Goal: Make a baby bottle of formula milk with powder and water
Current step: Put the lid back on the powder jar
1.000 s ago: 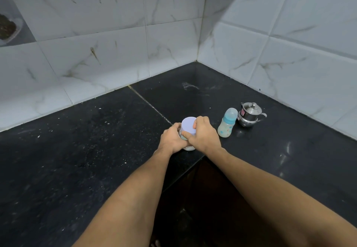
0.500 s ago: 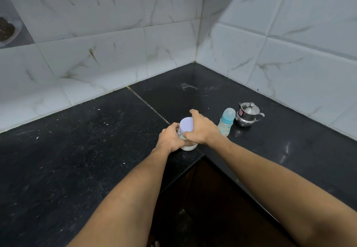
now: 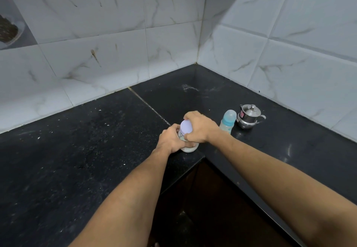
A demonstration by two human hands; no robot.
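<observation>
A small clear jar of white powder (image 3: 190,148) stands near the inner corner of the black counter (image 3: 96,150). My left hand (image 3: 171,140) grips the jar's body. Curled over the jar's pale lilac lid (image 3: 186,127), my right hand (image 3: 201,127) grips its rim. A baby bottle (image 3: 228,120) with a blue collar and clear cap stands upright just right of my right hand. Beside it sits a small steel lidded pot (image 3: 248,116) with a spout.
White marbled wall tiles (image 3: 116,43) rise behind the counter on two sides. The counter's front edge steps inward below my hands, with dark space (image 3: 202,198) beneath. White specks and a powdery smear (image 3: 188,87) lie on the counter.
My right hand has turned around the lid, with the fingers now further over its far side. The jar, the bottle and the pot stay in place.
</observation>
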